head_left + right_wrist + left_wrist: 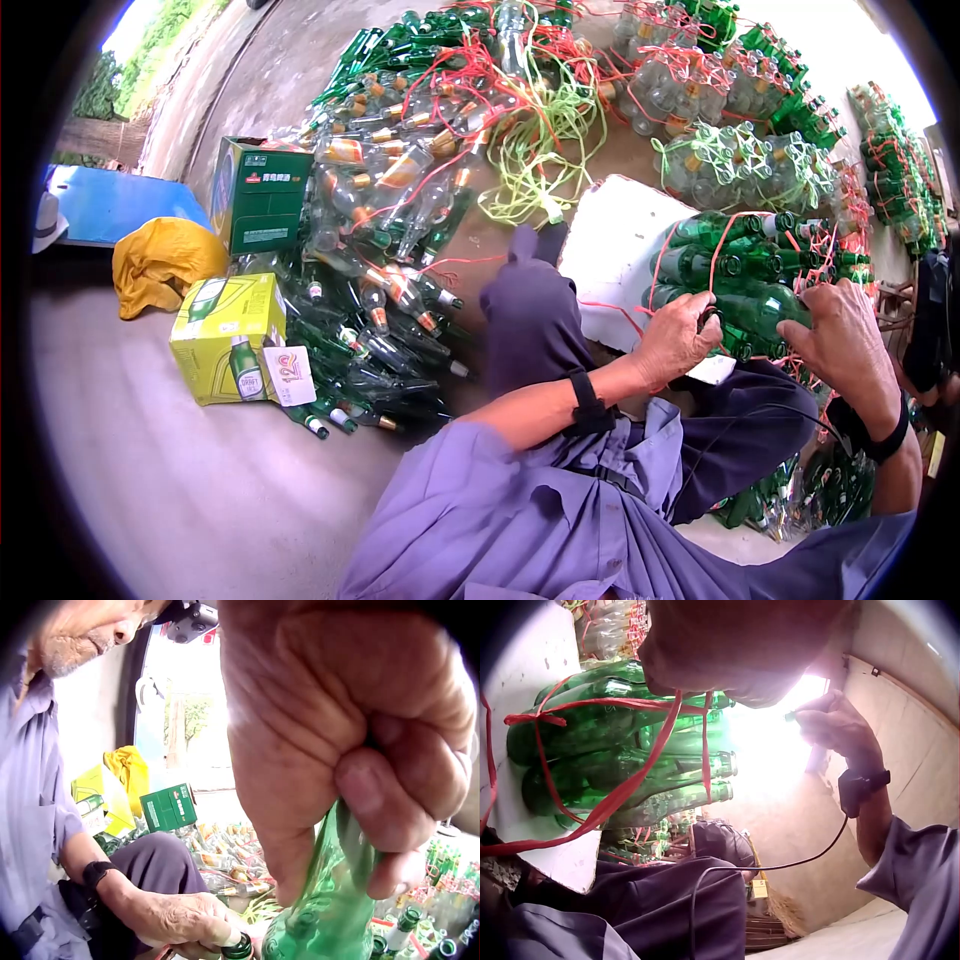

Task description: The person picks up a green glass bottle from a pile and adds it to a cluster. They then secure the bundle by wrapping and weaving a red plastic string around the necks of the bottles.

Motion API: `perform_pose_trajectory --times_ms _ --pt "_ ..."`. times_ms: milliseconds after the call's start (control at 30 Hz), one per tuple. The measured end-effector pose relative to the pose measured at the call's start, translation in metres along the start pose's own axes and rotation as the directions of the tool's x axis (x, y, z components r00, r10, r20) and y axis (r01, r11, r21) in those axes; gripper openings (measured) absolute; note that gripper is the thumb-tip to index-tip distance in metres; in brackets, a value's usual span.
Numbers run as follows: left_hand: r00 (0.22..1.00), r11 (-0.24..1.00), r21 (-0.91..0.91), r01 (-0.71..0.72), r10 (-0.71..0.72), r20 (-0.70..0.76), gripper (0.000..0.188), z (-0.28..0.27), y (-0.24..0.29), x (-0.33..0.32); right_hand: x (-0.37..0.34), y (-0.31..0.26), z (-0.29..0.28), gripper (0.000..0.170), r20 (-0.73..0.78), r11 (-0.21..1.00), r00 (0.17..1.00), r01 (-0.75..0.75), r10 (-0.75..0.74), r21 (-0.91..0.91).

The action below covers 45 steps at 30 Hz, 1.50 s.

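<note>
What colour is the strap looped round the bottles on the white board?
Red; the strap shows best in the left wrist view.

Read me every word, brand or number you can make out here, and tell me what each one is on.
"青岛啤酒", on the side of the dark green carton; its smaller print is too small to read.
What looks like "120", in stylised figures on the white card.
Yellow-green carton: lettering too blurred to read.
Loose bottles: labels too small to read.
Green bottles in the tied bundle: no text I can read.

Bottles [752, 308] on board [608, 232], boxes [262, 200] left
</note>
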<state>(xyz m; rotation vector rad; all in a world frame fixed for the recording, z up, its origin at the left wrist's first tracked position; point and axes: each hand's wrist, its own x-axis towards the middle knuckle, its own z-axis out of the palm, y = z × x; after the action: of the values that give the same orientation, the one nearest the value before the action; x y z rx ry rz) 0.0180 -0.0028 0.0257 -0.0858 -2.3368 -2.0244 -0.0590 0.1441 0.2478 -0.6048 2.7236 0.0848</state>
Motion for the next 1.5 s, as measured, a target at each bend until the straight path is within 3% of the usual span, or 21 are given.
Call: perform_pose_trajectory --times_ms 67,200,333,400,467,500,667,733,833,1067,1133,1167,1333,1433,1500 --pt "1.0 1.0 -0.003 0.008 -0.008 -0.019 0.041 0.0 0.001 0.001 -0.002 0.008 0.001 0.031 -0.058 0.994 0.996 0.072 -0.068 0.08" --pt "0.999 1.0 0.011 -0.004 0.004 -0.033 0.037 0.0 0.003 0.001 0.006 0.007 -0.008 0.036 0.039 0.999 0.999 -0.001 0.0 0.044" --pt "0.999 1.0 0.003 0.004 -0.004 -0.038 0.037 0.001 0.003 0.001 0.0 0.006 -0.007 0.033 0.003 1.0 1.0 0.025 -0.025 0.018" --pt "0.999 1.0 -0.005 0.001 -0.001 -0.047 0.039 0.001 0.003 0.0 0.0 0.018 -0.004 0.033 0.102 0.998 0.993 0.056 -0.055 -0.004" --pt "1.0 1.0 0.011 0.016 -0.016 -0.019 0.04 0.002 0.005 0.001 -0.006 0.027 0.004 0.034 -0.027 0.969 0.973 0.227 -0.231 -0.093" --pt "1.0 1.0 0.01 0.006 -0.006 -0.029 0.039 0.003 0.005 0.001 -0.006 0.029 0.003 0.034 -0.009 0.956 0.962 0.268 -0.271 -0.122" --pt "0.999 0.999 -0.012 0.035 -0.035 0.008 0.045 0.002 0.008 0.001 -0.009 0.017 -0.003 0.033 -0.045 0.973 0.974 0.218 -0.222 -0.073" --pt "0.998 0.998 -0.008 0.061 -0.061 0.006 0.043 0.0 0.008 0.001 -0.008 0.011 -0.007 0.034 0.008 0.996 0.996 0.092 -0.092 0.001" --pt "0.999 0.999 0.001 0.049 -0.049 -0.007 0.039 -0.002 0.009 0.0 -0.008 0.011 -0.002 0.036 -0.068 0.997 0.996 0.066 -0.063 0.044" --pt "0.999 1.0 0.017 0.001 0.0 -0.048 0.037 0.001 0.005 0.001 0.003 0.018 0.0 0.042 -0.08 0.996 0.997 -0.001 0.008 0.088" --pt "0.998 1.0 0.009 -0.01 0.011 -0.069 0.036 0.0 0.007 0.003 0.004 0.014 -0.004 0.04 0.041 0.997 0.998 -0.047 0.044 0.056" --pt "0.999 1.0 -0.001 0.01 -0.011 -0.053 0.036 -0.001 0.007 0.003 0.0 0.014 0.0 0.036 -0.082 0.998 0.995 0.057 -0.054 0.033" --pt "0.997 1.0 0.003 -0.024 0.024 -0.072 0.035 0.005 0.002 0.003 -0.008 0.013 0.008 0.036 -0.049 0.998 0.997 0.065 -0.066 -0.021" --pt "0.997 1.0 0.021 -0.018 0.02 -0.069 0.034 0.005 0.001 0.003 -0.009 0.008 0.005 0.037 -0.172 0.985 0.969 0.171 -0.175 -0.034" --pt "0.997 0.999 0.029 -0.034 0.036 -0.066 0.034 0.004 0.002 0.004 -0.005 0.007 0.002 0.037 -0.13 0.987 0.979 0.155 -0.159 -0.042"
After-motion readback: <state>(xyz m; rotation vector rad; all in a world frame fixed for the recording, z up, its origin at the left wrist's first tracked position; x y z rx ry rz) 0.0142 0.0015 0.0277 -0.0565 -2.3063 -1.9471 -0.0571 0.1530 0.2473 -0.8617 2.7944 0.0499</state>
